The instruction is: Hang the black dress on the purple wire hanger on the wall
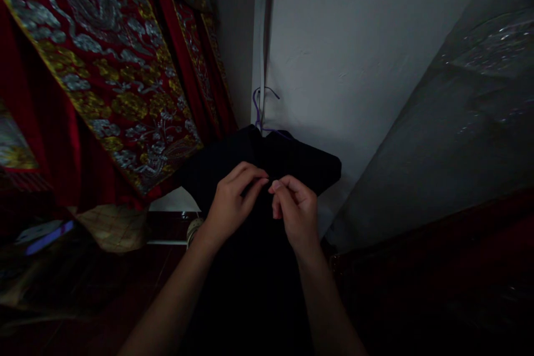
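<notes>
A black garment [308, 164] hangs in front of me on a purple wire hanger [259, 108], whose hook rests against a white pipe. My left hand [231, 200] and my right hand [294, 208] meet at the garment's chest, fingertips almost touching. Both hands pinch the dark cloth near its front opening, fingers curled. What lies between the fingertips is too dark and small to make out.
Red robes with gold and silver embroidery [108, 67] hang at the left. A grey plastic-covered garment [459, 122] hangs at the right. A white wall [346, 39] is behind. The floor below is dark, with a pale woven item [114, 228] at lower left.
</notes>
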Motion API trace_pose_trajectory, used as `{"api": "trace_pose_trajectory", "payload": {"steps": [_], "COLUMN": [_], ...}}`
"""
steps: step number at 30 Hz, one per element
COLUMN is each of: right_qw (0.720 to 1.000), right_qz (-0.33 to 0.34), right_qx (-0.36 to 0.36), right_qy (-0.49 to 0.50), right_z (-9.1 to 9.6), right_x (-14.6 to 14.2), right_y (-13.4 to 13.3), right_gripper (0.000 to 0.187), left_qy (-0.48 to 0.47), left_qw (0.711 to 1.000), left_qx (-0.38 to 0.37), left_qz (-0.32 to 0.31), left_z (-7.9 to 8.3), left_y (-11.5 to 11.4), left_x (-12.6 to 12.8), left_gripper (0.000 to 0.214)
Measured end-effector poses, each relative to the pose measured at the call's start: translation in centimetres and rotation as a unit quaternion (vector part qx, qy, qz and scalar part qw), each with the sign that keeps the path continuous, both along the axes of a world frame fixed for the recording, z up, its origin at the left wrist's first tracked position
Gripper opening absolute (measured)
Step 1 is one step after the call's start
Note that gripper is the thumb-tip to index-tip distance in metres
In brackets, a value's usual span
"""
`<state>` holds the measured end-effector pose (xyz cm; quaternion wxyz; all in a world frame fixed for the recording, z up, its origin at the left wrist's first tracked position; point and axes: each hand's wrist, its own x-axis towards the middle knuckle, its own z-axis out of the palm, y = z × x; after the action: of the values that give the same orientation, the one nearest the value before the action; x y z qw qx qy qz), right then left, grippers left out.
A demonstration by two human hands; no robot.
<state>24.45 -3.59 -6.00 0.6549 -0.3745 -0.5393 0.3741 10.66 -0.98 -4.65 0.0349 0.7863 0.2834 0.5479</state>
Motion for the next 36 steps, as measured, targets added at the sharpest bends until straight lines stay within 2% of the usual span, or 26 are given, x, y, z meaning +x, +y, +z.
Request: {"api": "trace_pose_trajectory", "payload": {"steps": [3,6,9,12,14,17,20,22,24,26,28,30,31,33,36], "right_qw": [1.000,0.999,0.997,0.994,0.991,0.986,0.986,0.987,0.986,0.986,0.986,0.987,0.987,0.988,0.991], "right_qz": [-0.007,-0.036,-0.049,-0.038,-0.038,-0.054,-0.060,-0.069,-0.081,-0.081,-0.070,-0.053,-0.045,-0.031,-0.019], "right_qx": [0.005,0.007,-0.019,-0.091,-0.130,-0.151,-0.142,-0.120,-0.100,-0.089,-0.093,-0.102,-0.106,-0.112,-0.113], "right_qy": [-0.023,-0.037,-0.055,-0.042,-0.007,0.038,0.055,0.077,0.104,0.118,0.118,0.112,0.108,0.100,0.077], "right_z": [0.0,-1.1,-3.6,-7.2,-9.3,-11.2,-11.3,-10.9,-10.7,-10.7,-10.8,-10.9,-10.8,-10.5,-9.6], "right_x": [-0.7,-1.2,-1.3,-1.4,-1.7,-2.2,-2.0,-1.3,-0.5,0.2,0.4,0.1,-0.1,-0.5,-0.3], "right_y": [-0.2,1.4,3.5,3.7,2.3,-0.8,-2.6,-2.8,-2.5,-2.3,-2.3,-2.6,-2.8,-3.1,-3.2], "right_gripper": [0.025,0.025,0.023,0.023,0.023,0.024,0.019,0.016,0.019,0.022,0.023,0.022,0.022,0.020,0.019], "left_qy": [0.000,-0.026,-0.091,-0.179,-0.247,-0.378,-0.503,-0.515,-0.508,-0.531,-0.579,-0.616,-0.620,-0.594,-0.509], "left_qw": [0.998,0.993,0.983,0.962,0.942,0.898,0.837,0.826,0.829,0.821,0.792,0.764,0.760,0.776,0.834], "left_qx": [0.043,0.073,0.096,0.104,0.077,-0.019,-0.113,-0.135,-0.141,-0.153,-0.173,-0.174,-0.170,-0.150,-0.088], "left_qz": [0.046,0.084,0.126,0.178,0.212,0.225,0.184,0.186,0.186,0.145,0.090,0.081,0.096,0.146,0.193], "left_z": [-0.2,-0.3,0.3,0.7,-0.1,-3.5,-7.9,-10.1,-11.3,-11.6,-11.7,-11.9,-11.9,-11.8,-10.0], "left_y": [-0.9,-1.1,-0.7,-0.1,0.5,1.0,0.7,0.0,-0.7,-1.1,-1.1,-1.0,-0.9,-0.8,-0.6], "left_x": [-0.1,0.1,-0.2,-1.8,-3.6,-6.1,-7.3,-7.2,-6.7,-6.1,-5.6,-5.3,-5.3,-5.5,-6.2], "left_gripper": [0.009,0.008,0.009,0.013,0.017,0.025,0.031,0.033,0.033,0.032,0.033,0.034,0.034,0.030,0.025]}}
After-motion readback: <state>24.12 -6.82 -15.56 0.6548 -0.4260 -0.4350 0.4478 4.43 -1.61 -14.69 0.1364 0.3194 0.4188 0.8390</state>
